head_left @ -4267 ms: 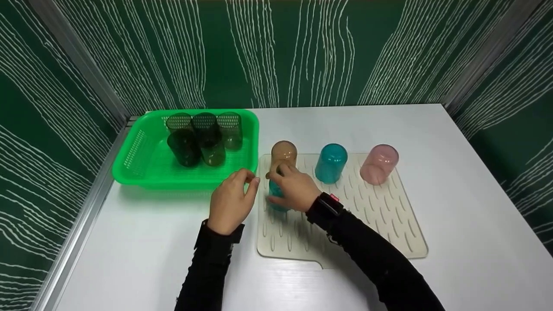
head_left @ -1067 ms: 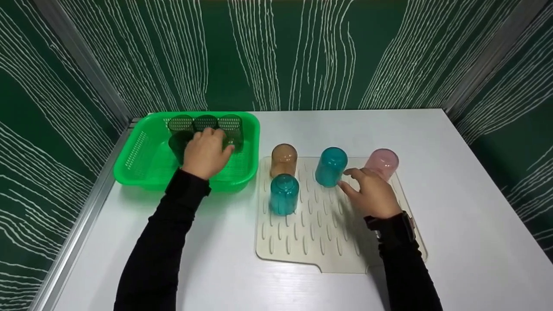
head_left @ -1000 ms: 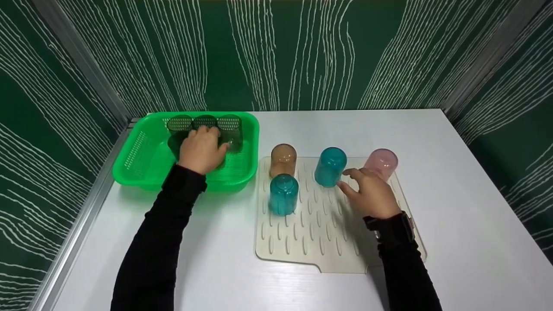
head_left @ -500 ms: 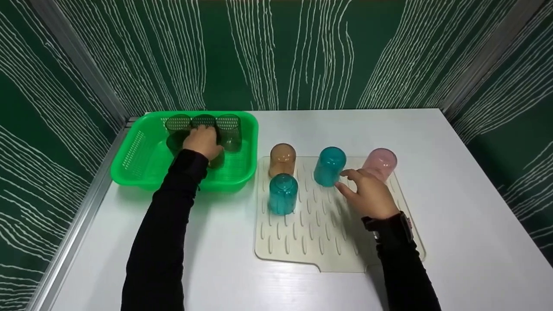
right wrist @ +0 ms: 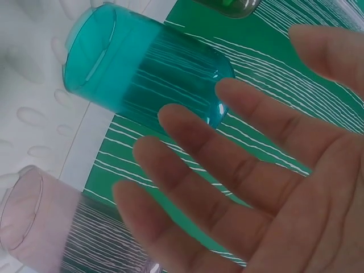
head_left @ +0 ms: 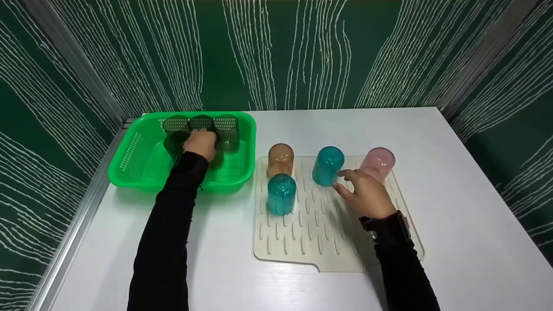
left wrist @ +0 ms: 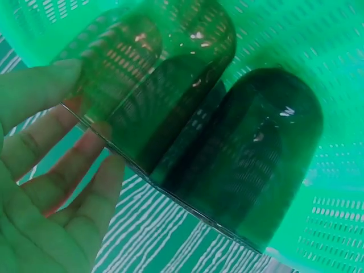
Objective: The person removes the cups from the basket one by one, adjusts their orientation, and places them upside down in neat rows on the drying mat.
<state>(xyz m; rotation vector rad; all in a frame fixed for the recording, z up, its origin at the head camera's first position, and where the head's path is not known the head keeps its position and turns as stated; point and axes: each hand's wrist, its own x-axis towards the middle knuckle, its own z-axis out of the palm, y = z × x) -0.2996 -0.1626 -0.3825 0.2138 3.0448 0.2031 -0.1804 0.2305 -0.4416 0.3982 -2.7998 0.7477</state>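
Observation:
In the head view my left hand [head_left: 201, 143] reaches into the green basket [head_left: 129, 179] among several dark tinted cups. The left wrist view shows its thumb overlapping the side of an olive-brown cup [left wrist: 133, 54], with fingertips right at that cup's rim; I cannot tell if they grip it. A darker cup [left wrist: 256, 153] leans beside it, mouth upward. My right hand [head_left: 367, 194] holds nothing and hovers over the beige mat [head_left: 298, 250]. Its fingers spread beside an upside-down teal cup [head_left: 329, 166] and partly cover a pink cup [head_left: 379, 162].
An amber cup [head_left: 281, 157] stands upside down at the mat's back left, with a second teal cup [head_left: 281, 194] in front of it. The white table [head_left: 224, 259] meets green, white-lined walls [head_left: 285, 52] at the back and sides.
After leaving the front teal cup, the right hand moved right and stays over the mat. The left hand went from beside the mat into the basket, then slightly deeper among the cups.

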